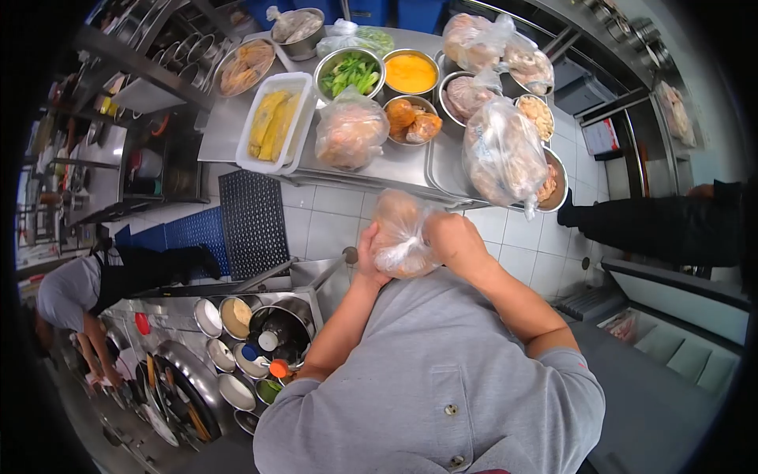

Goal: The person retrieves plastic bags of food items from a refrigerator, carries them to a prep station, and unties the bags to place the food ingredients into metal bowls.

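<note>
In front of my chest I hold a clear plastic bag (399, 229) with pale orange-pink food inside; what the food is I cannot make out. My left hand (369, 253) is wrapped round the bag's near left side. On its right, my right hand (456, 241) is closed on the gathered plastic, its fingertips partly hidden. Beyond it, on the steel table (410, 162), sit another bag of pinkish food (352, 130) and a bowl of orange pieces (412, 120). A large bag of pale meat (503, 154) lies at the table's right edge.
The table also bears a white tub of yellow food (274, 126), a bowl of greens (350, 73) and a bowl of orange-yellow food (410, 71). Seasoning bowls (236, 317) and bottles stand at left. A co-worker (79, 288) bends over the stove; another person's leg (647, 229) is at right.
</note>
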`<state>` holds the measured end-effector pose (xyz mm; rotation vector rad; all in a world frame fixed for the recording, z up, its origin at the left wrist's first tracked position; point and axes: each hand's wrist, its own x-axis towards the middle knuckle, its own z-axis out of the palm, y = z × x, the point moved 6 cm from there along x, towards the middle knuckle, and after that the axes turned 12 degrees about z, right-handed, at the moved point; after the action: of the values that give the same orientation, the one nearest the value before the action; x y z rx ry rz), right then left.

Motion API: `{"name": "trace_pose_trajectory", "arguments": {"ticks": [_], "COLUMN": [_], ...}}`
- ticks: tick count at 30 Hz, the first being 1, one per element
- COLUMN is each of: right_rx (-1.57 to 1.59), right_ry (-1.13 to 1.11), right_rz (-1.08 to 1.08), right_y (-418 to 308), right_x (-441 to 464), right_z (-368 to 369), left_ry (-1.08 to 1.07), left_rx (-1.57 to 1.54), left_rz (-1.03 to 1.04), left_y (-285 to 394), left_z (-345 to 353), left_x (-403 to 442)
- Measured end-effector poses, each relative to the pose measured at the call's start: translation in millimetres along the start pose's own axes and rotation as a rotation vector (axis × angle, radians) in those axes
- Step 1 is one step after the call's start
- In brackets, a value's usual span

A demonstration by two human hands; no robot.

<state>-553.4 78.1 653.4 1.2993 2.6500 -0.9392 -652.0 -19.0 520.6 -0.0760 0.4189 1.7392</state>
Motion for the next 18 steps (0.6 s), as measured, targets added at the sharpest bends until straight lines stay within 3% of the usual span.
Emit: {"name": "trace_pose_trajectory", "arguments": {"ticks": [2, 5, 7, 10, 12, 16, 18], "right_rx": [0.085, 0.172, 0.292, 0.371, 0.351, 0.241, 0.326], "right_ry": [0.122, 0.11, 0.152, 0.109, 0.08, 0.075, 0.084], "right_rz": [0.136, 0.12, -0.048, -0.083, -0.026, 0.103, 0.043], "right_y": [4.9, 8.5, 5.7, 13.1, 11.3, 5.0, 3.4], "right_x": [-1.7, -1.5, 1.3, 7.4, 9.1, 12.4, 14.3], "right_z": [-7.7, -5.2, -2.8, 4.7, 4.1, 1.0, 8.1], "left_ry": [-0.035, -0.086, -0.104, -0.186, -0.107, -0.133, -0.126], "left_rx": [0.008, -0.018, -0.043, -0.01, 0.164, 0.117, 0.235], "left_rz": [-0.013, -0.022, -0.023, -0.066, -0.087, -0.089, -0.057], "left_y": [-3.0, -8.9, -10.4, -10.4, -9.9, -3.4, -0.2], "left_z": [-3.0, -5.8, -9.9, -9.7, -20.4, -16.9, -19.5], "left_x": [1.8, -0.1, -0.9, -4.9, -6.2, -8.4, -10.4]}}
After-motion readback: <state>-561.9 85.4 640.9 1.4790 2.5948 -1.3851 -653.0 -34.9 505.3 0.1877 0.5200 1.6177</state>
